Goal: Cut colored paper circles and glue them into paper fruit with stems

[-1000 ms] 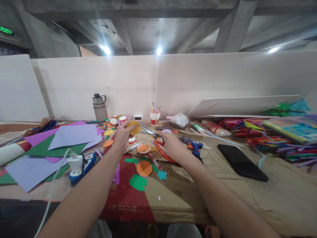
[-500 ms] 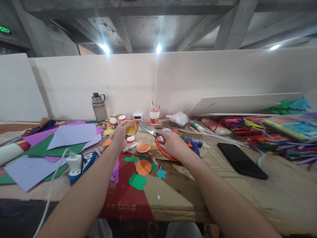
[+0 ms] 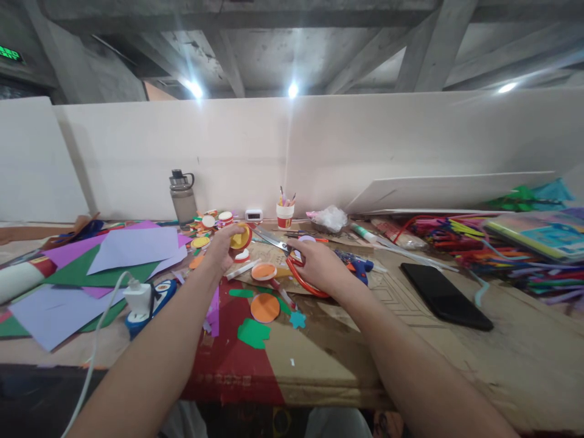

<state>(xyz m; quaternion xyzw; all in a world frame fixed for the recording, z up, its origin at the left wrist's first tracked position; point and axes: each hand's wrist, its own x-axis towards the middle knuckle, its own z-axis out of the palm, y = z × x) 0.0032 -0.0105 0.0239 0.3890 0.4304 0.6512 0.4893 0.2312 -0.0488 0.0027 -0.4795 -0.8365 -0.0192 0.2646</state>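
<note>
My left hand [image 3: 223, 248] pinches a round yellow piece with a red rim [image 3: 240, 237], tilted up above the table. In my right hand [image 3: 314, 261] is a pair of scissors [image 3: 272, 239] with orange-red handles, its blades pointing left toward the yellow piece. The blade tips come close to the rim; whether they touch it I cannot tell. Below the hands lie an orange disc with a pale rim [image 3: 264, 272], a flat orange disc [image 3: 265, 308], a green scrap [image 3: 253, 333] and a small blue flower shape [image 3: 298, 320].
Coloured sheets [image 3: 137, 252] and a blue power strip [image 3: 168, 292] lie left. A bottle [image 3: 183, 201] and a paper cup with brushes [image 3: 285, 216] stand at the back. To the right are a blue glue gun [image 3: 362, 269], a black phone [image 3: 444, 296] and piled pipe cleaners [image 3: 515, 271].
The yellow piece has turned slightly in my left hand, showing more of its red rim. My right hand and the scissors have hardly moved.
</note>
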